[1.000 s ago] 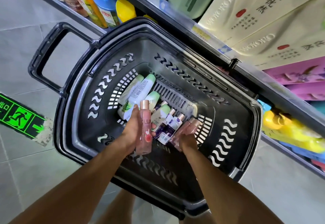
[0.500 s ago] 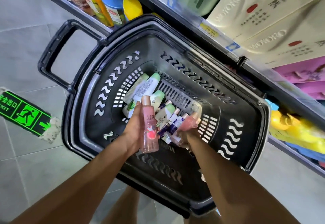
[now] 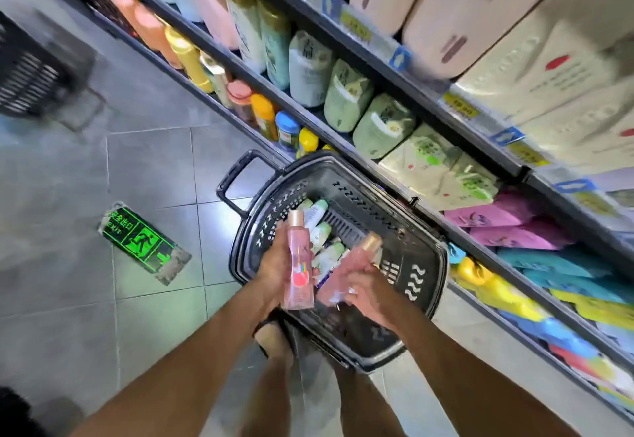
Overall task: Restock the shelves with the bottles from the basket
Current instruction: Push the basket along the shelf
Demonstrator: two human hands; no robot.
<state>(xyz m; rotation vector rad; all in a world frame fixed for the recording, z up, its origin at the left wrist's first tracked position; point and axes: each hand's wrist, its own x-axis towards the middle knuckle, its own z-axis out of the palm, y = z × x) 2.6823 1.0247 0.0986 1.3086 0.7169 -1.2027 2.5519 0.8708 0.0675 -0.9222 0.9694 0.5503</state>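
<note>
We hold a translucent pink plastic bottle with a rose-gold cap [image 3: 299, 265] in our left hand [image 3: 272, 273]. Our fingers wrap its lower body, and its long axis points at the basket's far rim. Our right hand [image 3: 368, 291] clamps a second, blurred pink bottle [image 3: 346, 265], cap tilted toward the dark metal shelves [image 3: 377, 42]. Both bottles hang over the near half of the black plastic basket [image 3: 430, 265], where white-and-green bottles [image 3: 322, 231] lie. The shelves rise beyond its far edge, nearer our right hand, we judge.

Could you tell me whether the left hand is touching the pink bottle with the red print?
Touching: the head view shows the left hand curled round the pink bottle, gripping its middle.
</note>
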